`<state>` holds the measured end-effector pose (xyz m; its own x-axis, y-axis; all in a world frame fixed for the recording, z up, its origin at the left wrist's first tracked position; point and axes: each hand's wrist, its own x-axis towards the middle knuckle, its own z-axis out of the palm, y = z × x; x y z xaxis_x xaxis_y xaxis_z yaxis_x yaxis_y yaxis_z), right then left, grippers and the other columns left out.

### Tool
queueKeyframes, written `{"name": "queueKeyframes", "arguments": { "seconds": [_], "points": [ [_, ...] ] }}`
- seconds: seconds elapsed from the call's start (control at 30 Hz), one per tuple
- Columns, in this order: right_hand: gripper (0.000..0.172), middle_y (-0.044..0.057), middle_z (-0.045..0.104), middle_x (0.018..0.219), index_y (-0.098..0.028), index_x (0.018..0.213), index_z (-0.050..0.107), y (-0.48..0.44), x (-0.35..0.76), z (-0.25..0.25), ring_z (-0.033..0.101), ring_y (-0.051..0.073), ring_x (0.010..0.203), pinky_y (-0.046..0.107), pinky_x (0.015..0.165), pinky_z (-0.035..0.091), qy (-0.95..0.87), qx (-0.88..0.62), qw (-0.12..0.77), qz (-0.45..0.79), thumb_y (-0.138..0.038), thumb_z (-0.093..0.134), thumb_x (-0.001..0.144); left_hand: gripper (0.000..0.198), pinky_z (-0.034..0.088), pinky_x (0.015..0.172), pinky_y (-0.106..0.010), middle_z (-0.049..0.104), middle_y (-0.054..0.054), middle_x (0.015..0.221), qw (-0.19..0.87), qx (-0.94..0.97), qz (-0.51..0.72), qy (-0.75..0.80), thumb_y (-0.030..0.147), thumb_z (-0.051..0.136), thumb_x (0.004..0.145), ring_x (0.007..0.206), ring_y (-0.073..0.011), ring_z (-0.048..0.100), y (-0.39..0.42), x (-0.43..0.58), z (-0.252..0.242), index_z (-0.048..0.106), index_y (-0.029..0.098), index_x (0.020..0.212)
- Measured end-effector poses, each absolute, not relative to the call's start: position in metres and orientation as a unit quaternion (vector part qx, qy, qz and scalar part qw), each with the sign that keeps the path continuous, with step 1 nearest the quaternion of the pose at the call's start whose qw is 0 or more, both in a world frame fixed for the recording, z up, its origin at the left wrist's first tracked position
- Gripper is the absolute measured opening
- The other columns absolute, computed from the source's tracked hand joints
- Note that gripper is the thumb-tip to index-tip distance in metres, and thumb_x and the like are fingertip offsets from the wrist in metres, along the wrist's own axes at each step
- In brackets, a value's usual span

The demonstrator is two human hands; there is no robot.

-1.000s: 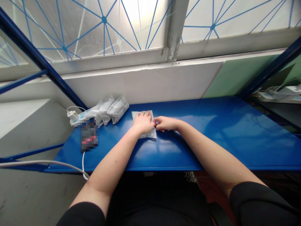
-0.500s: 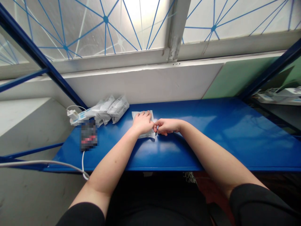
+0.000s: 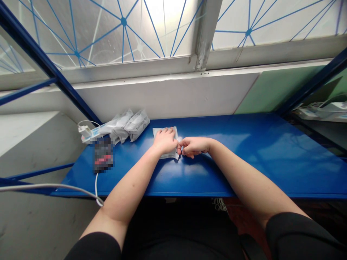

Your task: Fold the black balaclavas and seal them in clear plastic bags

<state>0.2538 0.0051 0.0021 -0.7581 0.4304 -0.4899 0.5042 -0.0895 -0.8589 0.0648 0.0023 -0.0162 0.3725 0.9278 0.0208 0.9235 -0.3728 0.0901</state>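
Observation:
A flat white plastic packet (image 3: 174, 154) lies on the blue metal shelf (image 3: 244, 169), mostly covered by my left hand (image 3: 164, 141), which presses on it with the fingers together. At the packet's right edge, my right hand (image 3: 193, 147) has its fingers curled into a pinch, touching my left fingertips. Anything small inside that pinch is hidden by the fingers. Beyond the hands, a heap of similar sealed white packets (image 3: 130, 126) lies toward the wall.
A pixelated dark device (image 3: 103, 154) lies left of the hands, with a white cable (image 3: 54, 187) trailing over the shelf's front edge. A white plug (image 3: 85, 130) sits at the back left corner. Blue metal uprights frame both sides; a wall and window stand behind.
My right hand's fingers have curled tighter and the hand has shifted slightly right. My left hand and the packet stay in place.

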Motion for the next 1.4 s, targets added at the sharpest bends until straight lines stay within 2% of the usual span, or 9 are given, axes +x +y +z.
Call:
{"name": "queueKeyframes", "arguments": {
  "seconds": [0.17, 0.37, 0.6, 0.77, 0.9, 1.0, 1.1, 1.27, 1.4],
  "points": [
    [0.030, -0.005, 0.057, 0.046, -0.013, 0.100, 0.063, 0.004, 0.256, 0.005, 0.030, 0.006, 0.030, 0.015, 0.031, 0.017, 0.668, 0.336, 0.026, -0.663, -0.020, 0.059, 0.072, 0.059, 0.025, 0.120, -0.047, 0.037, -0.008, 0.161, 0.032, 0.832, 0.036, 0.552, 0.034, 0.039, 0.089, 0.147, -0.0273, 0.033, 0.001, 0.065, -0.015, 0.049, 0.018, 0.145],
    [0.025, -0.001, 0.061, 0.050, -0.010, 0.086, 0.067, 0.005, 0.259, 0.002, 0.031, 0.004, 0.028, 0.016, 0.030, 0.019, 0.646, 0.223, 0.058, -0.728, -0.032, 0.065, 0.076, 0.057, 0.025, 0.120, -0.046, 0.036, -0.007, 0.161, 0.032, 0.821, 0.032, 0.569, 0.035, 0.039, 0.091, 0.147, -0.0266, 0.034, 0.000, 0.065, -0.012, 0.049, 0.019, 0.145],
    [0.022, -0.003, 0.059, 0.055, -0.014, 0.082, 0.059, 0.015, 0.262, -0.011, 0.033, 0.003, 0.033, 0.014, 0.032, 0.022, 0.623, 0.255, -0.026, -0.739, -0.032, 0.070, 0.078, 0.059, 0.027, 0.119, -0.046, 0.037, -0.008, 0.161, 0.028, 0.825, 0.042, 0.563, 0.034, 0.037, 0.091, 0.146, -0.0272, 0.034, 0.001, 0.063, -0.014, 0.048, 0.017, 0.146],
    [0.030, -0.004, 0.057, 0.062, -0.017, 0.079, 0.051, 0.018, 0.271, -0.006, 0.044, 0.005, 0.043, 0.015, 0.039, 0.032, 0.603, 0.237, -0.115, -0.753, -0.030, 0.077, 0.075, 0.059, 0.027, 0.119, -0.047, 0.036, -0.009, 0.161, 0.029, 0.825, 0.045, 0.563, 0.035, 0.037, 0.091, 0.146, -0.0273, 0.034, 0.000, 0.063, -0.013, 0.047, 0.017, 0.146],
    [0.037, -0.009, 0.046, 0.058, -0.020, 0.082, 0.046, 0.025, 0.280, 0.000, 0.034, 0.003, 0.042, 0.013, 0.038, 0.025, 0.526, 0.326, -0.192, -0.761, -0.027, 0.081, 0.073, 0.057, 0.027, 0.119, -0.047, 0.037, -0.008, 0.161, 0.031, 0.824, 0.046, 0.563, 0.035, 0.037, 0.091, 0.146, -0.0271, 0.034, -0.001, 0.063, -0.011, 0.048, 0.018, 0.145],
    [0.036, -0.008, 0.046, 0.063, -0.020, 0.084, 0.046, 0.032, 0.291, 0.007, 0.027, 0.001, 0.041, 0.013, 0.036, 0.017, 0.477, 0.377, -0.216, -0.764, -0.023, 0.080, 0.071, 0.056, 0.027, 0.119, -0.047, 0.038, -0.009, 0.160, 0.030, 0.825, 0.047, 0.562, 0.034, 0.037, 0.091, 0.145, -0.0266, 0.035, -0.002, 0.063, -0.011, 0.050, 0.018, 0.144],
    [0.034, -0.006, 0.050, 0.069, -0.020, 0.085, 0.047, 0.040, 0.304, 0.009, 0.026, 0.001, 0.041, 0.014, 0.036, 0.015, 0.475, 0.396, -0.206, -0.758, -0.021, 0.078, 0.071, 0.056, 0.027, 0.119, -0.047, 0.039, -0.009, 0.159, 0.031, 0.825, 0.051, 0.562, 0.034, 0.038, 0.091, 0.145, -0.0264, 0.035, -0.001, 0.063, -0.012, 0.050, 0.018, 0.143],
    [0.034, -0.007, 0.039, 0.055, -0.020, 0.070, 0.043, 0.056, 0.318, -0.009, 0.028, 0.004, 0.040, 0.018, 0.036, 0.014, 0.494, 0.536, -0.153, -0.667, -0.023, 0.077, 0.072, 0.057, 0.029, 0.117, -0.050, 0.041, -0.010, 0.158, 0.033, 0.827, 0.069, 0.557, 0.034, 0.040, 0.090, 0.144, -0.0291, 0.037, 0.002, 0.062, -0.016, 0.052, 0.017, 0.142],
    [0.033, -0.006, 0.038, 0.052, -0.021, 0.067, 0.042, 0.062, 0.316, -0.021, 0.027, 0.005, 0.040, 0.020, 0.038, 0.015, 0.498, 0.555, -0.173, -0.644, -0.022, 0.074, 0.074, 0.052, 0.031, 0.115, -0.050, 0.046, -0.012, 0.154, 0.024, 0.831, 0.099, 0.547, 0.032, 0.043, 0.090, 0.141, -0.0298, 0.041, 0.003, 0.060, -0.021, 0.057, 0.018, 0.138]
  ]
}}
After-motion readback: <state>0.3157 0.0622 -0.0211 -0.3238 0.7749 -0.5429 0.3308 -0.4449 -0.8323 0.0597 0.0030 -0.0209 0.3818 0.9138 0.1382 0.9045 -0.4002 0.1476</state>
